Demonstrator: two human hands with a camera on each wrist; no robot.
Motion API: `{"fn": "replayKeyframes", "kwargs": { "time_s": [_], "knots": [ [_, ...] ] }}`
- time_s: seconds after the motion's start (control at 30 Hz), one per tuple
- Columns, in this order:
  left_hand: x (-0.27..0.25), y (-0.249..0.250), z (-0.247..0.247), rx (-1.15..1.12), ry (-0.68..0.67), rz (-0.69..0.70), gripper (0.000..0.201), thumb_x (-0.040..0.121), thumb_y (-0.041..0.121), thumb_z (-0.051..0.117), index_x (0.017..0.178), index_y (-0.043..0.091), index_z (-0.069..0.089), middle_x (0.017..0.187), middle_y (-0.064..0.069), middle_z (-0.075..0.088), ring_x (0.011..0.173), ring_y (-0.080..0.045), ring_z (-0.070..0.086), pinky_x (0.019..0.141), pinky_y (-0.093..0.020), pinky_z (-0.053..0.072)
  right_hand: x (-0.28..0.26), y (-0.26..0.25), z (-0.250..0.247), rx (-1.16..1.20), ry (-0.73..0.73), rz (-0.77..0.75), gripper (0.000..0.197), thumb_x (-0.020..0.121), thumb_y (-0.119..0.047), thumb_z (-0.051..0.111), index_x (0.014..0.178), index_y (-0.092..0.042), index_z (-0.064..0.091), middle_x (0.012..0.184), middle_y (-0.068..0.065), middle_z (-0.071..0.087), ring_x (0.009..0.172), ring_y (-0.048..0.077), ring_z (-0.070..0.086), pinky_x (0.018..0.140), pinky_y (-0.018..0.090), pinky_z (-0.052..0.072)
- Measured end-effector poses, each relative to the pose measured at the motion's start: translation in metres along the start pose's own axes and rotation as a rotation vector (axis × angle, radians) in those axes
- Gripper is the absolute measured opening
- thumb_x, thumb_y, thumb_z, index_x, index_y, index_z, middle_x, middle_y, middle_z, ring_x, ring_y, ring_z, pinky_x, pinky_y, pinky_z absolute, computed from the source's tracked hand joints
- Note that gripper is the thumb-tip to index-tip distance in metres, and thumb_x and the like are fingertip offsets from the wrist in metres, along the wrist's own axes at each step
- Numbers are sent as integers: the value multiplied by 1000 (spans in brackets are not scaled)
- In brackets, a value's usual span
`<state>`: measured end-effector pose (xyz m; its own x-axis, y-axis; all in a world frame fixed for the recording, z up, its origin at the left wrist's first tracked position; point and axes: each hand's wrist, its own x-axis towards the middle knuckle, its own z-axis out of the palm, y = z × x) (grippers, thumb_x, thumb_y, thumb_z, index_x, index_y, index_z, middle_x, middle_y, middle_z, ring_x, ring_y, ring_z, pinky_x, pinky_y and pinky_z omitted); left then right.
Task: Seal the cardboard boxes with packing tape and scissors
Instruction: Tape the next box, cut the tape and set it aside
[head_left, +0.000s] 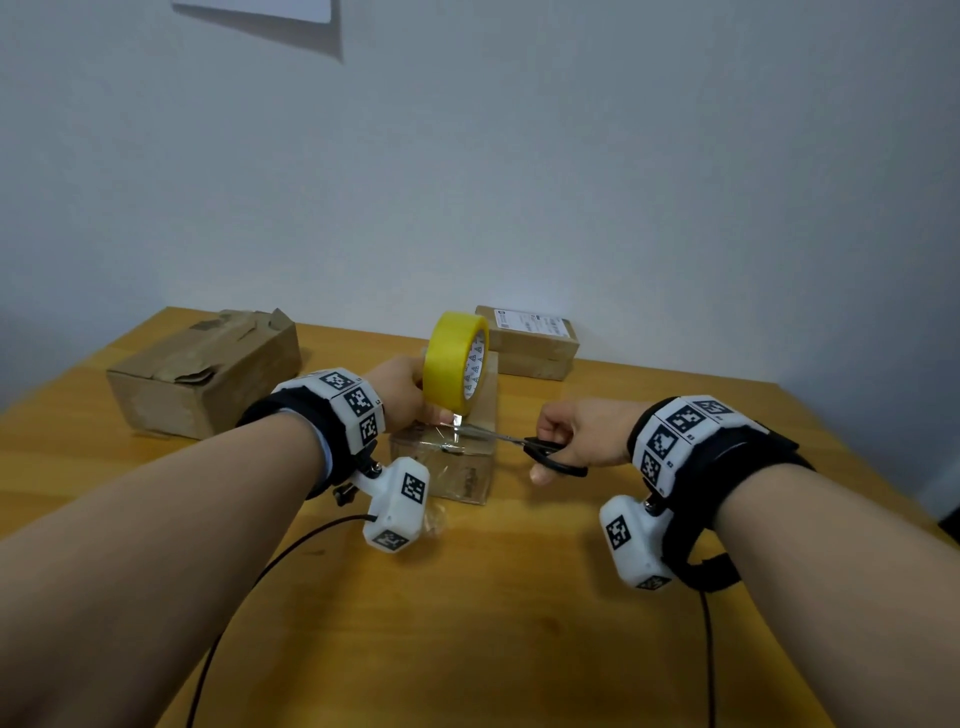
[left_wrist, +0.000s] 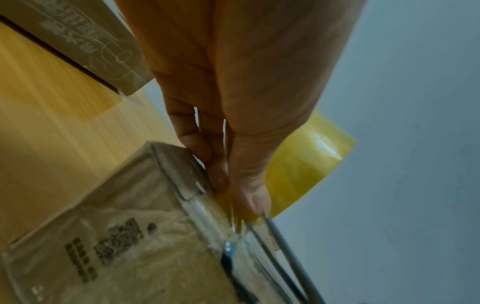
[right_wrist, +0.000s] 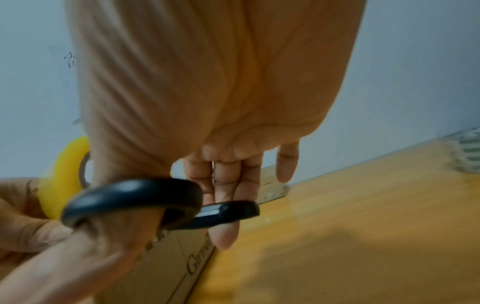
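A small cardboard box (head_left: 457, 467) with clear tape over its top stands in the middle of the wooden table (head_left: 467, 623). My left hand (head_left: 400, 389) grips a yellow roll of packing tape (head_left: 456, 361) upright above the box's near end. A strip runs from the roll down to the box top. My right hand (head_left: 576, 436) holds black-handled scissors (head_left: 550, 454), thumb and fingers through the loops. Their blades (head_left: 483, 432) point left and reach the strip just under the roll. In the left wrist view the blades (left_wrist: 283, 246) stand parted beside the tape roll (left_wrist: 306, 164).
A larger torn cardboard box (head_left: 208, 371) sits at the back left. A flat box with a white label (head_left: 530, 340) lies at the back right, near the wall. Black cables (head_left: 249, 587) trail over the front of the table.
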<state>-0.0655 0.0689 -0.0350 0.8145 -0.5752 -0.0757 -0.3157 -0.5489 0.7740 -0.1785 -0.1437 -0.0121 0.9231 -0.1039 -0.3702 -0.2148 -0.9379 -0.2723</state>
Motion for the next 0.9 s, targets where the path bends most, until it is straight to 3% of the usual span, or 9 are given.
{"fn": "replayKeyframes", "kwargs": {
  "time_s": [0.1, 0.3, 0.43, 0.57, 0.73, 0.83, 0.9],
  "knots": [
    [1, 1, 2, 2, -2, 10, 24, 78, 18, 78, 97, 23, 64, 90, 6, 66, 77, -11, 60, 77, -31, 49, 3, -8, -6, -37, -2, -8, 53, 68, -54, 83, 100, -20, 60, 91, -3, 64, 79, 14, 55, 77, 31, 47],
    [4, 3, 0, 11, -17, -30, 27, 79, 19, 78, 103, 19, 67, 98, 0, 69, 90, -18, 63, 78, -29, 49, 11, -16, -5, -122, 15, -37, 48, 68, -49, 84, 95, -21, 57, 85, -7, 58, 76, 13, 51, 68, 28, 43],
    [6, 7, 0, 11, -33, -66, 28, 78, 17, 79, 103, 18, 67, 102, -3, 70, 98, -22, 64, 92, -37, 49, 17, -16, -1, -116, 22, -60, 45, 68, -44, 86, 90, -22, 55, 82, -7, 56, 73, 12, 49, 64, 26, 41],
    [9, 6, -1, -22, -26, -101, 32, 77, 15, 79, 106, 17, 67, 106, -4, 69, 102, -22, 62, 93, -36, 46, 21, -10, 0, -80, 46, -75, 39, 68, -40, 87, 81, -24, 54, 77, -8, 54, 68, 10, 46, 62, 25, 39],
    [15, 5, -3, -99, 1, -162, 37, 75, 19, 81, 109, 18, 68, 106, -4, 70, 103, -24, 63, 99, -40, 46, 25, -5, -1, -48, 56, -57, 37, 68, -41, 87, 82, -23, 57, 76, -7, 55, 68, 11, 48, 63, 25, 40],
    [16, 3, -5, -172, 15, -178, 25, 76, 15, 80, 98, 17, 69, 97, -6, 73, 96, -26, 68, 94, -43, 51, 24, 5, -2, -31, 106, -23, 33, 74, -43, 82, 86, -23, 59, 76, -7, 57, 69, 12, 49, 63, 25, 40],
    [17, 0, -6, -222, 38, -185, 22, 78, 11, 77, 98, 16, 68, 94, -6, 73, 92, -24, 68, 89, -38, 53, 23, 16, 1, -36, 156, 15, 26, 83, -40, 75, 93, -21, 62, 84, -3, 65, 71, 12, 51, 61, 24, 40]
  ]
}}
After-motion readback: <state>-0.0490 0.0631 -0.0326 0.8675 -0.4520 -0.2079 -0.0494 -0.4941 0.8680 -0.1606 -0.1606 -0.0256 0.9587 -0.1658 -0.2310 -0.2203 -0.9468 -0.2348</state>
